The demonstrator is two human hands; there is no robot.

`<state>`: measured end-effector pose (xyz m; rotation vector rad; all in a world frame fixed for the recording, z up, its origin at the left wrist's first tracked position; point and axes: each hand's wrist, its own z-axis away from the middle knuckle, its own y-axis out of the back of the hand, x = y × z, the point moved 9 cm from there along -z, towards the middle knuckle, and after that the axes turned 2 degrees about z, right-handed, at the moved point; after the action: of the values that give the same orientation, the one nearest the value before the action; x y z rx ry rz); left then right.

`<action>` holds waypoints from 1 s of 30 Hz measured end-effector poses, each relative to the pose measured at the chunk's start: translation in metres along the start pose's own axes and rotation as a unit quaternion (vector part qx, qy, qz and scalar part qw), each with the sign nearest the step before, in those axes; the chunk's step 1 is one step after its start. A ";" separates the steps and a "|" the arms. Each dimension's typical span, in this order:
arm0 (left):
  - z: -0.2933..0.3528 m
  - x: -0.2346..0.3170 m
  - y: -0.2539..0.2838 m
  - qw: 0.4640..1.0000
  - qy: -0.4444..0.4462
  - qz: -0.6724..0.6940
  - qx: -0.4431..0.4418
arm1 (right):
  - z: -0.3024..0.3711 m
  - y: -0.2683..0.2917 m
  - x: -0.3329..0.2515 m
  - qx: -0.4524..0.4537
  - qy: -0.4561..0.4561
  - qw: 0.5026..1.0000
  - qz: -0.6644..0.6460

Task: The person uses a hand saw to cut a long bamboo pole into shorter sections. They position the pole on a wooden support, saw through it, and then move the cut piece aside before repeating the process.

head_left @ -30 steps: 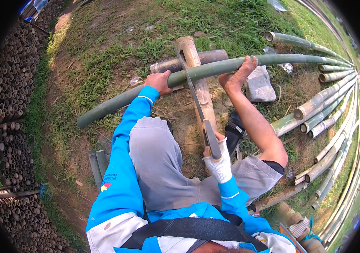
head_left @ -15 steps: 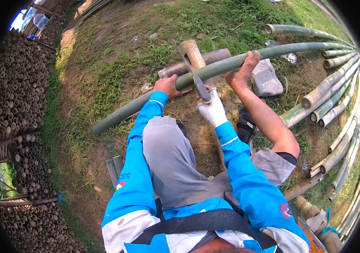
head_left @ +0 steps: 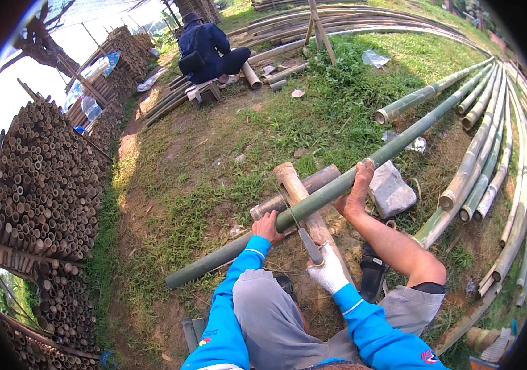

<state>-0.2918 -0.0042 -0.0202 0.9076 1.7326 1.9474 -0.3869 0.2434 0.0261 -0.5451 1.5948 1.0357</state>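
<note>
A long green bamboo pole (head_left: 331, 190) slants across in front of me, resting over a thicker tan bamboo piece (head_left: 297, 184). My left hand (head_left: 268, 228), bare, is closed over the pole left of the saw. In a white glove, my right hand (head_left: 329, 271) grips the handle of a hand saw (head_left: 310, 246) just on the near side of the pole. The thin saw blade runs across the pole; how deep it sits cannot be made out. My bare foot (head_left: 358, 188) presses on the pole to the right.
A grey stone block (head_left: 392, 190) sits beyond my raised leg. Several bamboo poles (head_left: 473, 166) fan out at right. Stacked cut bamboo (head_left: 47, 191) rises at left. Another person (head_left: 203, 49) in dark clothes sits farther off, near more poles.
The view has tilted up, bringing the seated person into sight. The saw has been drawn back toward me. My left hand and foot keep their places on the pole.
</note>
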 end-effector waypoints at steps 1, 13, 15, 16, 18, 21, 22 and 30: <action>-0.002 -0.007 -0.003 1.000 -0.005 -0.007 0.028 | -0.011 -0.017 -0.003 -0.001 -0.014 1.000 -0.015; -0.048 0.099 -0.010 0.997 -0.065 0.008 -0.048 | 0.164 0.112 -0.014 0.025 -0.063 0.997 0.037; -0.001 0.013 0.006 0.999 0.010 -0.016 -0.042 | 0.132 0.060 -0.015 -0.055 -0.049 0.997 0.000; -0.002 0.017 0.008 0.999 0.005 -0.014 -0.040 | 0.104 0.051 -0.021 -0.019 0.005 1.000 0.004; -0.008 0.029 0.006 0.999 0.012 0.000 -0.036 | 0.038 0.015 0.005 0.000 -0.012 0.999 0.044; -0.022 0.038 0.005 0.999 -0.002 -0.004 -0.040 | -0.024 -0.003 0.011 0.026 0.008 0.999 -0.036; -0.019 0.034 0.002 0.999 0.005 -0.002 -0.045 | -0.031 -0.010 0.006 0.017 -0.003 0.998 -0.057; 0.004 -0.006 0.011 0.998 0.031 -0.022 -0.044 | 0.147 0.058 -0.021 -0.036 -0.034 0.999 0.015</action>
<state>-0.2831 -0.0071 -0.0104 0.7796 1.6708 2.0272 -0.3471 0.3929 0.0636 -0.5310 1.5151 1.1264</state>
